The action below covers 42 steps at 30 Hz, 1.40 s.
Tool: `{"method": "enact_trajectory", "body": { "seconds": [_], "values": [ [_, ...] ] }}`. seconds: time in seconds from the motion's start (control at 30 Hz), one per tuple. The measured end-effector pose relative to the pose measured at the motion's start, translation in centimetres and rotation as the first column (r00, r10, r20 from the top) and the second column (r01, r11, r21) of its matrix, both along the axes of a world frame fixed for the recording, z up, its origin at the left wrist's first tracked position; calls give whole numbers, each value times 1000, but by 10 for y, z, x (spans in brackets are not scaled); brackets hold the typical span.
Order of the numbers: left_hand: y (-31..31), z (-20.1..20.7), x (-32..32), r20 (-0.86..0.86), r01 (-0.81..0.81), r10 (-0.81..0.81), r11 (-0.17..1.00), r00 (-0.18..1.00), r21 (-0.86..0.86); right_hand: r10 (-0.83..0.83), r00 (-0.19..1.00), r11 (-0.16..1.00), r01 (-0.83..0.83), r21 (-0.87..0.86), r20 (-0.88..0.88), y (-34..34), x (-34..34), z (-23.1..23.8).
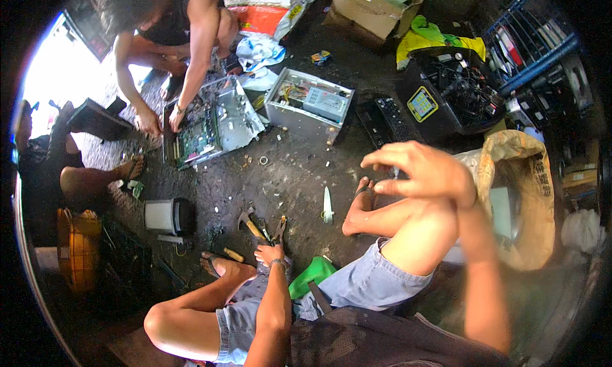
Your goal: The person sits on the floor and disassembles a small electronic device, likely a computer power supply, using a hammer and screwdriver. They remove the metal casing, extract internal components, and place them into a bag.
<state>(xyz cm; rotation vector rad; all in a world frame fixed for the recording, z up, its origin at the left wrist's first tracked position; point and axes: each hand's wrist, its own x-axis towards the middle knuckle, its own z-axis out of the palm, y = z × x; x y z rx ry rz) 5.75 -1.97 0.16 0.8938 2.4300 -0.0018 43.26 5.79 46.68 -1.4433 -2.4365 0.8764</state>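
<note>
My left hand is low between my legs, its fingers closed around what looks like a pair of pliers, jaws pointing away from me. Beside it lies a hammer with a wooden handle. My right hand is raised over my right knee, slightly blurred, thumb and fingers apart with nothing seen in its grasp. A white pointed blade-like piece lies on the ground between my feet. Against my left thigh rests a green piece of cloth or plastic.
A co-worker squats at far left, both hands on an opened metal case with a circuit board. Around stand an open computer case, a black bin of cables, an open sack, a cardboard box and a small grey-white box.
</note>
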Motion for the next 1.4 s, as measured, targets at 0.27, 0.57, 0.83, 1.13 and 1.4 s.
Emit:
{"method": "enact_trajectory", "body": {
  "seconds": [0.27, 0.57, 0.83, 1.13, 1.4],
  "values": [
    [22, 3, 33, 102, -179, 173, 982, 980, 54, -163, 790, 986, 105, 131, 591, 184, 48, -146],
    [16, 1, 5, 257, -214, 208, 977, 944, -4, -575, 748, 795, 414, 444, 332, 198, -27, -310],
    [28, 3, 14, 162, -329, 324, 944, 932, 2, -560, 709, 814, 375, 443, 428, 198, -43, -307],
    [43, 18, 31, 35, -499, 498, 866, 867, 27, -505, 774, 862, 430, 268, 382, 88, -98, -304],
    [79, -33, -11, 674, -677, 367, 684, 641, 272, -358, 882, 933, 327, 149, 306, -51, -177, -294]
  ]
}}
